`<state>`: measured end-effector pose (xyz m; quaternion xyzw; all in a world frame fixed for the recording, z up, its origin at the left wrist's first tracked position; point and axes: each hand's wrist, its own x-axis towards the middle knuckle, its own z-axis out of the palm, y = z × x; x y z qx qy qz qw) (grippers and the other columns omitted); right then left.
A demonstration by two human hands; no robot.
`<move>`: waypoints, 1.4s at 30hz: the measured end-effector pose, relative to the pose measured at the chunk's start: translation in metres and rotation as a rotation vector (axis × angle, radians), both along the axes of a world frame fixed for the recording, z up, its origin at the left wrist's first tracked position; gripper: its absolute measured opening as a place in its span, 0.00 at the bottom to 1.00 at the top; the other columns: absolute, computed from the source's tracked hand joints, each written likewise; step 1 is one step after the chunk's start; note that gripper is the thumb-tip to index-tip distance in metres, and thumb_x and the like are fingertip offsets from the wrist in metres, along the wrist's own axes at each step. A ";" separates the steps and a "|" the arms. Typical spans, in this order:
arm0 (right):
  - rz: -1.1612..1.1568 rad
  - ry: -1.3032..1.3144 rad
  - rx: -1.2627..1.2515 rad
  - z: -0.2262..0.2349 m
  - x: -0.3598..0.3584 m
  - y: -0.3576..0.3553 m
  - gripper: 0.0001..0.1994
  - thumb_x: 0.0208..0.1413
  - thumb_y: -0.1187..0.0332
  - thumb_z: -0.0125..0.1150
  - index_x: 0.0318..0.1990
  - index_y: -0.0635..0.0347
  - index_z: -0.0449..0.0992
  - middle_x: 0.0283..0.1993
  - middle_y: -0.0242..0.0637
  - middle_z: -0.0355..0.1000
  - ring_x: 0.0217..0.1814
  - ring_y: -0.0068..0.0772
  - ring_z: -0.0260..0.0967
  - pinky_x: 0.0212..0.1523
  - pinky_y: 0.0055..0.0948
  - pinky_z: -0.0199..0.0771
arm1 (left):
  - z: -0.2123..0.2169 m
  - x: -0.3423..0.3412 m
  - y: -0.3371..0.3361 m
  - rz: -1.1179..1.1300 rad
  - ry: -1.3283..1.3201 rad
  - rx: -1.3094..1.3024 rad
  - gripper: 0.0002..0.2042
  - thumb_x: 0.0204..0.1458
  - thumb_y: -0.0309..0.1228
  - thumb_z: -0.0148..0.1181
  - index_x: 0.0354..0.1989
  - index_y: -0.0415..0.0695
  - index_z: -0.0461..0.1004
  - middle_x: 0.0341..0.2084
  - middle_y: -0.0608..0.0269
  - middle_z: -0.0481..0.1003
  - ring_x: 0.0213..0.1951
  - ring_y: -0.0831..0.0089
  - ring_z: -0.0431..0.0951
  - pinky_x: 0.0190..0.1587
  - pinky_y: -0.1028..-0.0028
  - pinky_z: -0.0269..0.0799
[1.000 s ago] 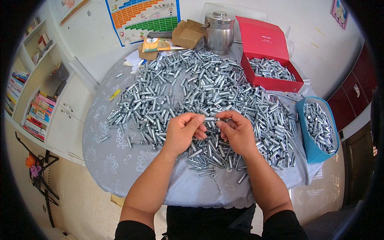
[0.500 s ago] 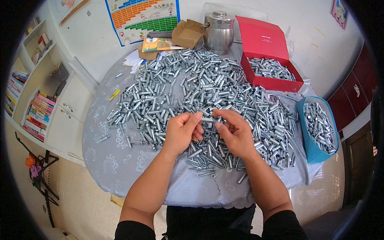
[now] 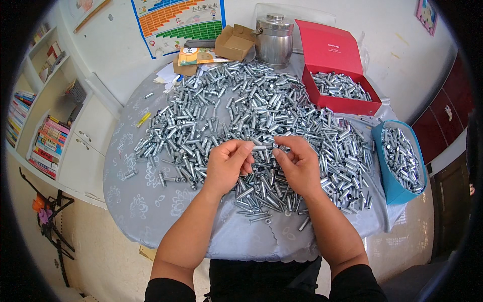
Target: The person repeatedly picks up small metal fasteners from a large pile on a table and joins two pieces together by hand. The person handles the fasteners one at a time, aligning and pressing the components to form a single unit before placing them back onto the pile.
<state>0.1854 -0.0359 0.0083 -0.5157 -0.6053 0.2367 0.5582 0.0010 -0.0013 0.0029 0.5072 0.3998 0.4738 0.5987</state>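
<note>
Over the near middle of a large heap of metal expansion bolts point(image 3: 196, 136), both my hands meet at one silver expansion bolt point(image 3: 262, 148). My left hand point(image 3: 227, 167) grips its left end between thumb and bent fingers. At the bolt's right end, my right hand point(image 3: 300, 165) has thumb and forefinger pinched together; any small part between these fingertips is too small to make out. Below my hands lie more loose bolts, a few of them apart from the heap near the table's front edge, with a small washer point(image 3: 268, 221) beside them.
A red box point(image 3: 347, 106) with raised lid and a blue fabric bin point(image 3: 394, 189), both holding bolts, stand at the right. Behind the heap are a steel pot point(image 3: 274, 43), a small cardboard box point(image 3: 235, 43) and booklets. A yellow pen-like tool point(image 3: 144, 119) lies on the grey tablecloth point(image 3: 151, 201).
The fingertips of my right hand have shifted slightly to the right along the bolt's end. My left hand stays nearly still, holding the bolt.
</note>
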 end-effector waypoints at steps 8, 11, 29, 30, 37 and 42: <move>0.057 -0.057 -0.037 -0.007 0.001 -0.001 0.14 0.49 0.76 0.66 0.45 0.60 0.79 0.31 0.34 0.73 0.21 0.19 0.62 0.24 0.20 0.64 | -0.006 0.000 0.002 -0.058 -0.052 0.101 0.09 0.59 0.30 0.57 0.41 0.37 0.76 0.25 0.63 0.76 0.22 0.80 0.74 0.26 0.81 0.71; 0.108 -0.026 -0.058 0.000 -0.002 -0.005 0.14 0.50 0.77 0.65 0.45 0.59 0.79 0.30 0.34 0.72 0.22 0.20 0.62 0.25 0.22 0.64 | -0.007 0.001 0.002 -0.083 -0.062 0.078 0.08 0.58 0.29 0.58 0.41 0.37 0.75 0.27 0.62 0.77 0.23 0.79 0.74 0.27 0.81 0.72; -0.044 0.203 -0.128 -0.008 0.000 0.003 0.13 0.55 0.73 0.63 0.48 0.63 0.76 0.29 0.30 0.71 0.22 0.15 0.59 0.24 0.18 0.61 | -0.002 -0.002 0.004 0.032 -0.076 0.116 0.04 0.58 0.26 0.56 0.37 0.38 0.72 0.28 0.60 0.78 0.23 0.80 0.75 0.25 0.81 0.71; -0.010 0.124 -0.111 -0.009 0.000 0.002 0.13 0.55 0.73 0.64 0.48 0.63 0.77 0.29 0.30 0.72 0.22 0.15 0.59 0.24 0.18 0.61 | -0.002 -0.001 0.003 0.009 -0.073 0.114 0.04 0.58 0.26 0.56 0.37 0.38 0.72 0.29 0.60 0.78 0.23 0.80 0.75 0.25 0.81 0.71; 0.115 0.339 -0.311 -0.001 0.001 0.000 0.09 0.56 0.73 0.61 0.43 0.67 0.77 0.33 0.34 0.76 0.24 0.18 0.67 0.25 0.17 0.67 | 0.006 0.000 -0.001 0.057 -0.001 0.105 0.07 0.59 0.28 0.55 0.41 0.37 0.74 0.31 0.58 0.79 0.21 0.81 0.74 0.22 0.82 0.69; -0.036 0.622 -0.195 -0.007 0.013 0.010 0.09 0.58 0.77 0.54 0.45 0.70 0.73 0.37 0.42 0.77 0.27 0.23 0.73 0.25 0.18 0.72 | 0.002 -0.020 0.015 0.376 0.081 0.218 0.08 0.59 0.30 0.56 0.41 0.38 0.76 0.30 0.61 0.79 0.19 0.83 0.71 0.21 0.83 0.65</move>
